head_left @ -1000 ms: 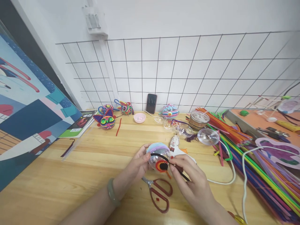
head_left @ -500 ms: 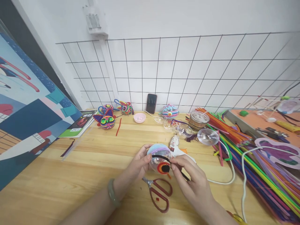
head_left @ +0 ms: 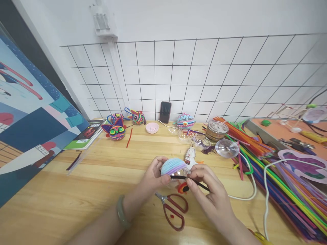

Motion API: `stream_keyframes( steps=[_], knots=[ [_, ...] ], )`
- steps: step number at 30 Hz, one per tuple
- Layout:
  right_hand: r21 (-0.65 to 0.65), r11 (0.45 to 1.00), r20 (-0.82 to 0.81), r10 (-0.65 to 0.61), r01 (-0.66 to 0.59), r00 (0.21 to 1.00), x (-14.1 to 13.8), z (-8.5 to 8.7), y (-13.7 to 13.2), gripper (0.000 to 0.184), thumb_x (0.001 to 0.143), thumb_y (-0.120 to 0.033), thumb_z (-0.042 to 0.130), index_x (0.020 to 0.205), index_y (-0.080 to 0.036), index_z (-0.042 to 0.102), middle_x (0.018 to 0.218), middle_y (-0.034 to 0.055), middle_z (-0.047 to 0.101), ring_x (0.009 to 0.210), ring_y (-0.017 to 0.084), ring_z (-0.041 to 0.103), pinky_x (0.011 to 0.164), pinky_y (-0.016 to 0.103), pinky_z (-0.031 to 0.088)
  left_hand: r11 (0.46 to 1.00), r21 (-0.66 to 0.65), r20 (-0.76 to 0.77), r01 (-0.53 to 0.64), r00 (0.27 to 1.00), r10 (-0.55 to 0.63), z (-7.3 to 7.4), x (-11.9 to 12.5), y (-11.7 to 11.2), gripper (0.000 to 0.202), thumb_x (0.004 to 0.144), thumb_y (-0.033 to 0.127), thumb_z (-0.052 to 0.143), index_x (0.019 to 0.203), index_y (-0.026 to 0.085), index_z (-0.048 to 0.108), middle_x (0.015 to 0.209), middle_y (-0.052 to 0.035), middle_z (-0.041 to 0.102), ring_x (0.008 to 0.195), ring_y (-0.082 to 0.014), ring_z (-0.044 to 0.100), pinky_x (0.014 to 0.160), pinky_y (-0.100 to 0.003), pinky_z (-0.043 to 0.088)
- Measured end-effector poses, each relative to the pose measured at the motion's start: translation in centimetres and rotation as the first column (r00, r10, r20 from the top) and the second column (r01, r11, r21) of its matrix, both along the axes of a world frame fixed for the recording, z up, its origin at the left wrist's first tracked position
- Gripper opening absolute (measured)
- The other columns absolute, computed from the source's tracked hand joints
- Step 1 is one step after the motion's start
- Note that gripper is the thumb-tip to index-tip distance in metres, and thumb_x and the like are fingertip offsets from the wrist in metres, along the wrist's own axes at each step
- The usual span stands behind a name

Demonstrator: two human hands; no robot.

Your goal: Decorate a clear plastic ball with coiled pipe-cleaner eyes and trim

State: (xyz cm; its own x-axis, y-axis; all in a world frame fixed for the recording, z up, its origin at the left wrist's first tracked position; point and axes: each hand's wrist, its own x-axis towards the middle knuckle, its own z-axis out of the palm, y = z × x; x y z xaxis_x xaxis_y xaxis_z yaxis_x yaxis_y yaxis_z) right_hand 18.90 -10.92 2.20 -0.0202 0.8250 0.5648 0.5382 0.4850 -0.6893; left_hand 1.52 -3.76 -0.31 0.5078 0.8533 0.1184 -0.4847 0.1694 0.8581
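Observation:
My left hand point(head_left: 153, 178) is closed round a clear plastic ball point(head_left: 174, 166) whose upper part is covered with rows of light blue and lilac pipe cleaner. On its lower side sits a red, orange and black coiled eye point(head_left: 182, 188). My right hand point(head_left: 213, 192) pinches a black pipe cleaner point(head_left: 176, 177), stretched across the front of the ball. The strip's other end lies under my left thumb. Just below, red-handled scissors point(head_left: 165, 204) rest on the table, blades partly open. Behind my right hand is a white glue gun point(head_left: 190, 157), partly hidden.
Colourful finished pipe-cleaner balls point(head_left: 117, 132), a pink bowl point(head_left: 152, 128), a phone point(head_left: 165, 112) and a tape roll point(head_left: 216, 130) stand along the back. Bundles of pipe cleaners point(head_left: 283, 194) fill the right side. A white cable point(head_left: 265, 190) loops there. A green-edged book point(head_left: 87, 136) lies left.
The ball has tipped so that more of its blue and lilac top shows and the eye sits lower, partly covered. The black pipe cleaner now runs straighter across it, slightly lower.

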Motion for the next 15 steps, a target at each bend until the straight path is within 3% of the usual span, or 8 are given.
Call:
stream_keyframes(
  steps=[9,15],
  knots=[
    [-0.109,0.992,-0.016,-0.071,0.068,0.997,-0.31,-0.13,0.21,0.014,0.085,-0.030,0.057,0.075,-0.023,0.050,0.105,0.0075,0.055,0.112,0.023,0.048,0.084,0.033,0.042,0.986,0.157,0.021,-0.063,0.998,0.060,-0.11,0.42,-0.60,0.056,0.060,0.026,0.080,0.103,0.026,0.043,0.110,-0.0028,0.052,0.104,-0.0194,0.053,0.086,-0.032,0.042],
    [-0.172,0.983,-0.050,-0.080,0.070,0.996,-0.30,-0.24,0.39,0.018,0.084,-0.032,0.056,0.073,-0.023,0.048,0.106,0.0071,0.057,0.109,0.022,0.052,0.084,0.033,0.042,0.983,0.180,0.012,-0.024,1.000,0.022,-0.35,0.53,-0.89,0.060,0.061,0.022,0.080,0.106,0.028,0.040,0.118,-0.0034,0.048,0.110,-0.0211,0.050,0.089,-0.035,0.040]
  ],
)
